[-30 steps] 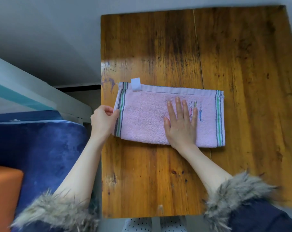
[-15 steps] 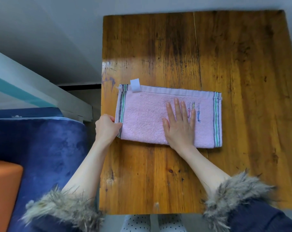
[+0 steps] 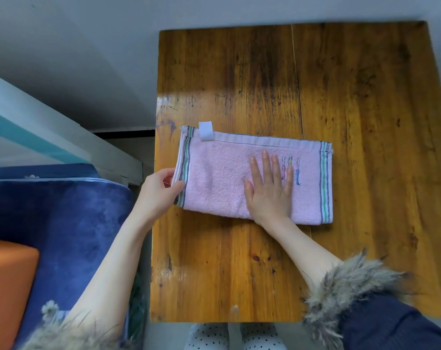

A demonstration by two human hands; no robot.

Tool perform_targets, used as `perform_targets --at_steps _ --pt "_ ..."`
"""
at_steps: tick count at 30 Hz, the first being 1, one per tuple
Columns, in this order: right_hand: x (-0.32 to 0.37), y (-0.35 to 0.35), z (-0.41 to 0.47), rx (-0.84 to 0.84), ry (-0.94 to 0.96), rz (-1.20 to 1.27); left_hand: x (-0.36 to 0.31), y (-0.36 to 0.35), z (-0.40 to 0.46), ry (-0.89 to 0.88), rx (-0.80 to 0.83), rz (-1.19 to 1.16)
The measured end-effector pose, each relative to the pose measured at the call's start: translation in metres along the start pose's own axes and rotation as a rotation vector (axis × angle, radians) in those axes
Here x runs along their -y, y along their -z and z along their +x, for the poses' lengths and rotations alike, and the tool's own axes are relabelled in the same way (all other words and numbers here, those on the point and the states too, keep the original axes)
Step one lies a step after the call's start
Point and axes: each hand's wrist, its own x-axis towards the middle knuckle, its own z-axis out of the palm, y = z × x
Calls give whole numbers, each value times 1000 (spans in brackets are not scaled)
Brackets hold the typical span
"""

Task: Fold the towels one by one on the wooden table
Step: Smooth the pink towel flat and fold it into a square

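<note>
Seat (image 3: 70, 223): blue, plush, left of the counter (image 3: 353, 97).
Left hand (image 3: 158, 195): at the towel's left end; grip clamped, fingers pinching the striped edge layers.
Towel (image 3: 219, 178): pink, folded lengthwise, flat on the counter's middle, white tag at its far-left corner.
Right hand (image 3: 271, 190): grip apart, palm and straight fingers pressing flat on the towel.

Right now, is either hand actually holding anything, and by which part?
The left hand pinches the folded pink terry towel by its striped left edge. The right hand only presses flat on it.
</note>
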Motion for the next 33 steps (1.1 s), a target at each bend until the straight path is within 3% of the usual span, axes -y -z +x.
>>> perform_targets --at_steps 4,6,9,13,19,24,26,30,33 --pt "-9 15 3 88 67 112 -30 3 -16 -131 -18 12" --pt "-17 38 4 131 19 516 -47 0 -24 -199 -45 34" --pt "-43 72 -4 74 -313 1281 -78 -17 -36 -324 -56 67" --pt "-93 88 -29 -8 -585 1644 -114 -70 -44 -469 -65 185" --pt "-151 75 -59 185 -636 1711 -132 -183 -42 -415 50 292" --pt "-156 68 -50 312 -562 1669 -111 -212 -47 -440 196 254" --pt "-153 71 -41 332 -510 1637 -103 -203 -51 -527 141 183" --pt "-144 80 -14 276 -439 1542 -74 -182 -43 -619 -229 283" --pt "-134 85 7 171 -432 1502 -50 -175 -35 -564 -183 406"
